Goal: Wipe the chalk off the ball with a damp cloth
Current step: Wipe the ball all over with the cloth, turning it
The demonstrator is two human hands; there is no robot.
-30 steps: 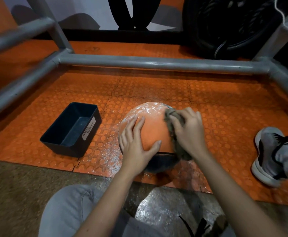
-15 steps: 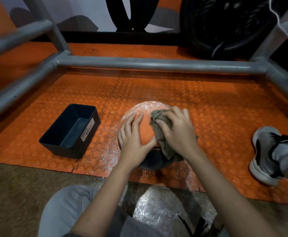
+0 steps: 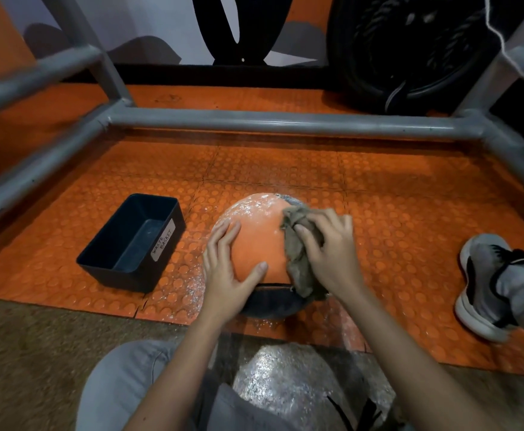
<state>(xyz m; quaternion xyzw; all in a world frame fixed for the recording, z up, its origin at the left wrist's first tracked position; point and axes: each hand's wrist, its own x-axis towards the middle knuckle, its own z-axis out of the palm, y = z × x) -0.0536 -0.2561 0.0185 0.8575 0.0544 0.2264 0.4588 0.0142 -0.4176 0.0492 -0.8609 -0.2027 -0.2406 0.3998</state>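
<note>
An orange ball (image 3: 257, 234) with a dark lower band sits on the orange studded floor mat, white chalk dusting its far top and left side. My left hand (image 3: 226, 272) lies flat on the ball's left face, fingers straight and thumb spread across the front. My right hand (image 3: 329, 250) presses a crumpled grey-brown cloth (image 3: 298, 253) against the ball's right side, fingers curled over it. The cloth hangs down past the dark band.
A dark bin labelled "waste basket" (image 3: 133, 244) stands left of the ball. Chalk is scattered on the mat (image 3: 410, 231) around it. A grey metal pipe frame (image 3: 285, 122) crosses behind. My shoe (image 3: 484, 284) rests at right, my knee below.
My right hand has slid the cloth rightward and slightly up over the ball, uncovering more clean orange surface. The left hand has stayed on the ball's left side.
</note>
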